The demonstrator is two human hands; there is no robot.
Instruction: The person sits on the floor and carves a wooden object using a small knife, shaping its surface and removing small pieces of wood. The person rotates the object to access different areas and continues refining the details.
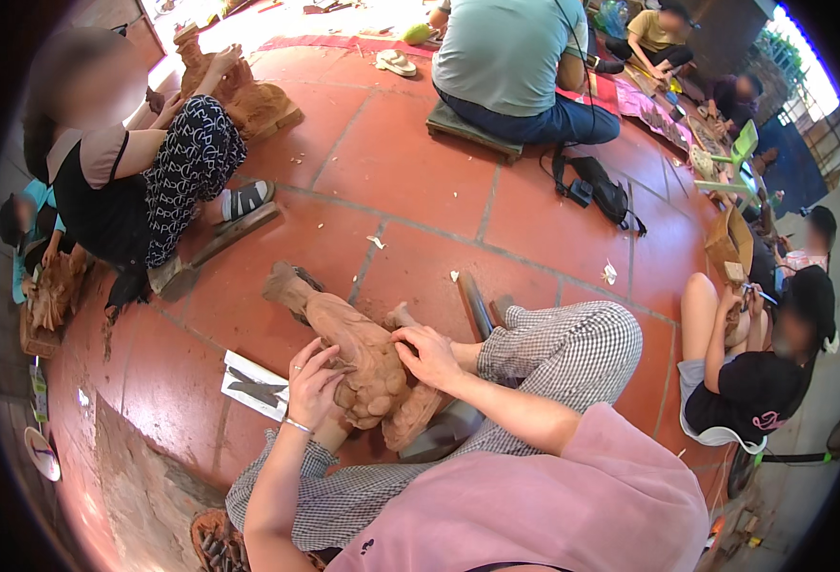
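A reddish-brown wood carving with rounded, knobbly relief lies tilted between my legs, its narrow end pointing away to the left. At its left side, my left hand has its fingers bent and pinched close to the surface; whatever they may hold is too small to make out. My right hand grips the carving's right side with curved fingers. Beside the left hand, dark flat blade-like pieces lie on a white sheet on the floor.
A round container of carving tools stands near my left leg. A dark wooden bar lies beyond my right knee. Other people sit carving at left and right; one sits on a low board ahead. A black bag and wood chips lie on red tiles.
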